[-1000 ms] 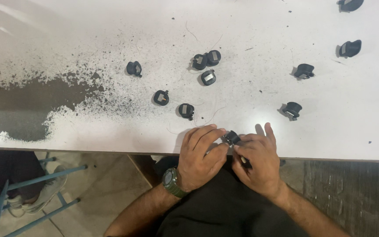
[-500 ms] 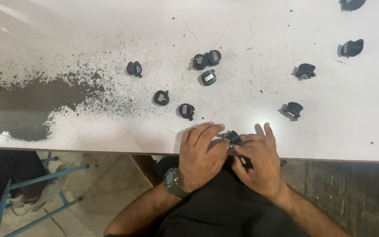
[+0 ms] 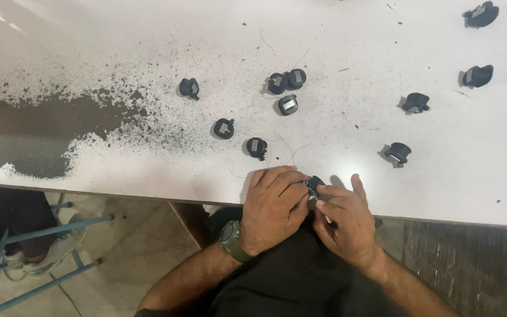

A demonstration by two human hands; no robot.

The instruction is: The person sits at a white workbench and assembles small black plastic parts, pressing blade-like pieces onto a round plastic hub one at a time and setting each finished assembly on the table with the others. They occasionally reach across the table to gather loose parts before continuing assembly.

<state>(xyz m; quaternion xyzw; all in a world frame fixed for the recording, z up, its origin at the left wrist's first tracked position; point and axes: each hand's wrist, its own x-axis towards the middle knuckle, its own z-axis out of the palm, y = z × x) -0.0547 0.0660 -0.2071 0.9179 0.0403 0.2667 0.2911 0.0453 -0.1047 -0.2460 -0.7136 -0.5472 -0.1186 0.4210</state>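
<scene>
White, paint-worn bench [image 3: 148, 47] edge: both the left hand [image 3: 274, 208] and right hand [image 3: 344, 220] pinch one small black part [image 3: 314, 184], best kept braced against it.

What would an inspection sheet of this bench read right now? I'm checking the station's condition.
Surface: white table, paint worn away to dark patches at left.
Job's things: small black part pinched between both hands at the near edge.
Clutter: ten like black parts scattered, one pair touching; thin wire strands.
Hands: left hand and right hand both closed on the part; wristwatch on left.
Cables: nothing seen.
Surroundings: blue metal frame, another person's shoe.
</scene>
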